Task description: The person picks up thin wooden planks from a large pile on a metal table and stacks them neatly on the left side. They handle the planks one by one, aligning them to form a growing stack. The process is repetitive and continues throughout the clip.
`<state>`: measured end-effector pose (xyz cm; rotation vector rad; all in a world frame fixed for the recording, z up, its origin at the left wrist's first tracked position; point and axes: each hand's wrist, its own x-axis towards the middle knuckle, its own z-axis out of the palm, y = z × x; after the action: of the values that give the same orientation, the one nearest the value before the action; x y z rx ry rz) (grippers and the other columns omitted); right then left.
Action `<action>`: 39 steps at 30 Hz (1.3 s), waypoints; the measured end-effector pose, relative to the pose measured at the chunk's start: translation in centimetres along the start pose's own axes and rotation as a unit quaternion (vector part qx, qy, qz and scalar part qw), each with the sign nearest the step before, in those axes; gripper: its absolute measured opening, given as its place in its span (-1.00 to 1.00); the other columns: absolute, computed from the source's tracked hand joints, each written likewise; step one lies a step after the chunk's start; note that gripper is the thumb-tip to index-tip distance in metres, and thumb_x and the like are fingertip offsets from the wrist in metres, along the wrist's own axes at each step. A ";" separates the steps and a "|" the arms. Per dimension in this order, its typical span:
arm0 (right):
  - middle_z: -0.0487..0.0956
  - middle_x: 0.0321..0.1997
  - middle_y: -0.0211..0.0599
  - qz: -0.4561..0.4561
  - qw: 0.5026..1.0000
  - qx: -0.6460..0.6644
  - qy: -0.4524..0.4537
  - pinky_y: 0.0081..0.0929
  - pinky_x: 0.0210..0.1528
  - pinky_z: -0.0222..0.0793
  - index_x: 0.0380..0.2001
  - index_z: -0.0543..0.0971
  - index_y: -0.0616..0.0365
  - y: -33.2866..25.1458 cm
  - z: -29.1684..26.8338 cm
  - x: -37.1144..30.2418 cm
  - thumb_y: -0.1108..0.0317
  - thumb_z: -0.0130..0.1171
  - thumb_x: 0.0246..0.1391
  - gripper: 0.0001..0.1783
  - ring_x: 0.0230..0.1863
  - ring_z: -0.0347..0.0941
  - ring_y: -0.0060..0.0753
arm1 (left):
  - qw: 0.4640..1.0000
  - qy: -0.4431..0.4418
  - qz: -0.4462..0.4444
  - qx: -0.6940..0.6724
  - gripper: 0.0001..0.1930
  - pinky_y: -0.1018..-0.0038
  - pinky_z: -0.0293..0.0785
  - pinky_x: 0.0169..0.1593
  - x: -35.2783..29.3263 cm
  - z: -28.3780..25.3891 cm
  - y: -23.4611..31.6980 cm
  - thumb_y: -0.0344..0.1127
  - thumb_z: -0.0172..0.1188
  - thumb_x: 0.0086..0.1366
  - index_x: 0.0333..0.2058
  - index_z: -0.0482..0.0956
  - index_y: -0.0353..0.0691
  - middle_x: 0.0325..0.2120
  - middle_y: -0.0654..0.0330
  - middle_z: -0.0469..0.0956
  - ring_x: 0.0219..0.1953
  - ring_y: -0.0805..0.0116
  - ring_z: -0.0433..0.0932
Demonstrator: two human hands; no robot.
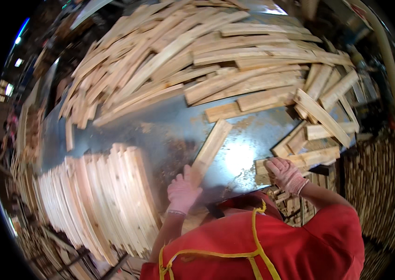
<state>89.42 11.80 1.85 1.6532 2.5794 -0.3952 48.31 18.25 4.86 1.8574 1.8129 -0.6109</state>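
Head-worn, left of a fisheye pair. Looks down and ahead from just above the shirt (314,247), past left hand (183,191) and right hand (287,175), across the table (164,122) to the planks (246,55) beyond. Curves straight edges toward a dark rim.

A woodworking workshop is indicated by the grey metal counter (162,140), on which a heap of loose, pale wooden boards (206,46) is spread; tightly packed, narrow wooden slats (374,186) are stacked at the right, below a thick beige hose (388,60).

the gloved left hand (184,190) holds a plank (211,148); the right hand (287,174) touches another board (318,157) at a metal table (171,122).
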 end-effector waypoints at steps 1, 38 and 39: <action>0.49 0.36 -0.10 0.018 1.000 -0.024 -0.001 -0.04 0.41 0.29 0.40 0.37 0.04 -0.3 0.2 0.9 0.10 0.34 0.10 -0.19 0.37 0.42 0.02 | 1.000 0.001 0.002 -0.012 0.05 0.06 0.55 0.13 -0.5 1.0 -0.3 0.13 0.30 0.22 0.58 0.05 -0.12 0.17 -0.09 0.49 0.08 -0.07 0.61; 0.48 0.42 -0.11 0.050 0.987 -0.121 0.091 -0.11 0.46 0.28 0.43 0.41 -0.10 -0.2 -9.7 36.1 0.02 0.45 0.05 -0.13 0.46 0.37 0.01 | 0.921 0.363 -0.144 0.014 -0.28 -0.14 0.20 0.47 -8.5 9.9 -11.0 -0.20 0.25 0.25 0.39 0.39 -0.25 0.37 -0.04 0.35 0.43 -0.17 0.30; 0.50 0.40 -0.11 0.046 0.990 -0.124 0.054 -0.08 0.47 0.25 0.41 0.44 -0.11 -0.2 -10.6 36.9 -0.02 0.45 0.06 -0.15 0.45 0.38 0.01 | 0.923 0.348 -0.161 0.023 -0.26 -0.14 0.21 0.47 -8.2 9.4 -11.0 -0.17 0.27 0.24 0.40 0.39 -0.24 0.37 -0.05 0.35 0.43 -0.18 0.30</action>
<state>74.45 47.02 5.41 1.7365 2.4901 0.0208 37.22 6.16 2.20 1.9724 2.6066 -0.0767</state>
